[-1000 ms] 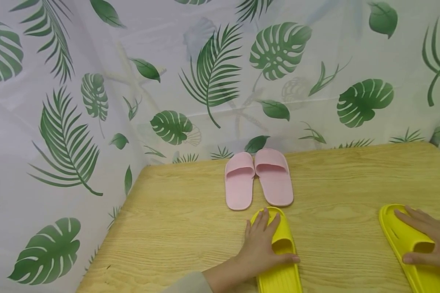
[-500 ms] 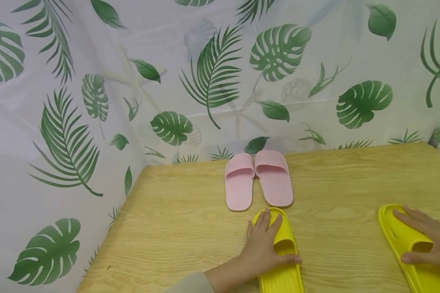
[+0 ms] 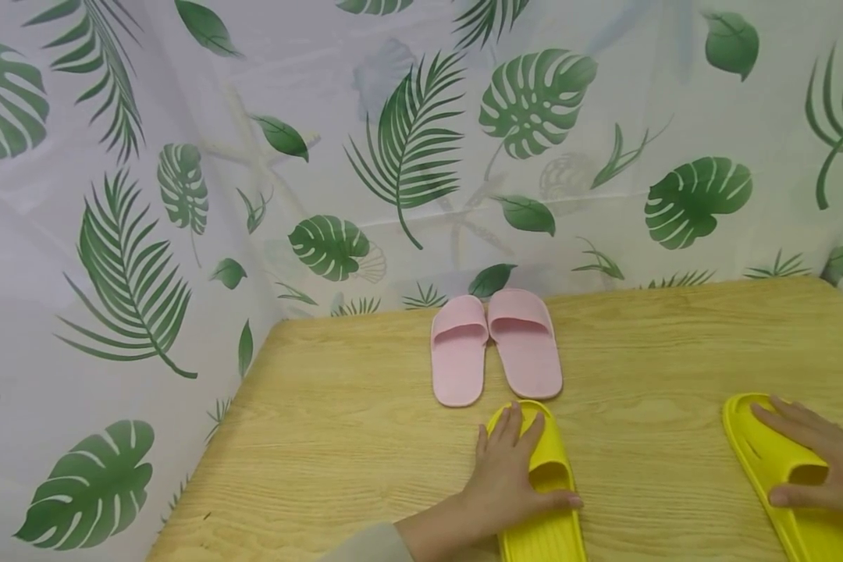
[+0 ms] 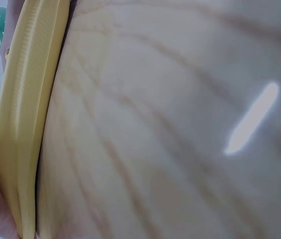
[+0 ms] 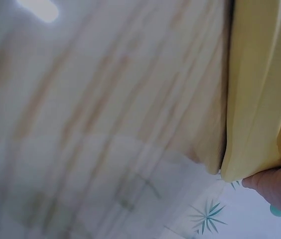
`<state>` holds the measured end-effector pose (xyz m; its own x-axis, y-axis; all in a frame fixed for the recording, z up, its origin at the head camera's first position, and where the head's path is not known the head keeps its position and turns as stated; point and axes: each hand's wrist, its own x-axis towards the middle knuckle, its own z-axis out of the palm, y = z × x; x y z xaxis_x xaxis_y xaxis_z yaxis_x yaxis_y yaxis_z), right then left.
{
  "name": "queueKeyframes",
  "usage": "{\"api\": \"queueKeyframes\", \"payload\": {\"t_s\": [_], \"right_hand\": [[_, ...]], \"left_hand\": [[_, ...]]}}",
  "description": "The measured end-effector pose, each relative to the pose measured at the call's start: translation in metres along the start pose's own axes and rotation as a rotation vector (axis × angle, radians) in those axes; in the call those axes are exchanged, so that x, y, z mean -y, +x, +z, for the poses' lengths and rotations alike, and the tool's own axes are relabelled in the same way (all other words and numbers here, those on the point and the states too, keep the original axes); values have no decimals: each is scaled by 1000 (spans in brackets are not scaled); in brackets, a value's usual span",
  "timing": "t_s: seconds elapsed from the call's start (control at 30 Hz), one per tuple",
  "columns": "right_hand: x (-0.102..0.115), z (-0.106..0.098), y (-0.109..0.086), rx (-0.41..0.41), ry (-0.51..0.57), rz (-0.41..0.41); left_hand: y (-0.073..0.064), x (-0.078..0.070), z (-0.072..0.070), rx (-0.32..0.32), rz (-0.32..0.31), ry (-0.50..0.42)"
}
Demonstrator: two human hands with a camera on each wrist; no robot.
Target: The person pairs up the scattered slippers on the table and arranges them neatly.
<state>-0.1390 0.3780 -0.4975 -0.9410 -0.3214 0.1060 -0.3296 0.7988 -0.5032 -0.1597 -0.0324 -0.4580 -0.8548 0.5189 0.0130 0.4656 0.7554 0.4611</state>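
Observation:
My left hand lies across a yellow slide slipper. Its fingers spread over the strap and toe, and its thumb hooks over the right edge. Farther right, my right hand holds a second yellow slide slipper, thumb at the left edge and fingers over the toe strap; this slipper runs out of frame. Both slippers lie toe away from me on the wooden tabletop. In the left wrist view, the yellow slipper stands along the left side. The right wrist view has a thumb against the other slipper.
A pair of pink slippers lies side by side near the back of the wood-grain tabletop. White sheeting with green leaf prints hangs behind and to the left of the table.
The left hand and its yellow slipper have slid slightly right. The right hand and the other yellow slipper have shifted a touch left, narrowing the gap. The pink pair stays put.

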Motion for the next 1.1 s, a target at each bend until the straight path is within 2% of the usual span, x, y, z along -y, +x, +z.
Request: {"api": "queueKeyframes", "payload": {"t_s": [0.5,0.77,0.97,1.1], "right_hand": [[-1,2,0,-37,30,-44],[3,-2,1,26,16,31],[4,-2,2,7,17,10],[4,-3,4,25,9,28]], "left_hand": [[2,-5,2,-16,6,53],[3,-8,3,-20,7,58],[5,-8,5,-27,18,67],[6,-8,6,-34,25,75]]}}
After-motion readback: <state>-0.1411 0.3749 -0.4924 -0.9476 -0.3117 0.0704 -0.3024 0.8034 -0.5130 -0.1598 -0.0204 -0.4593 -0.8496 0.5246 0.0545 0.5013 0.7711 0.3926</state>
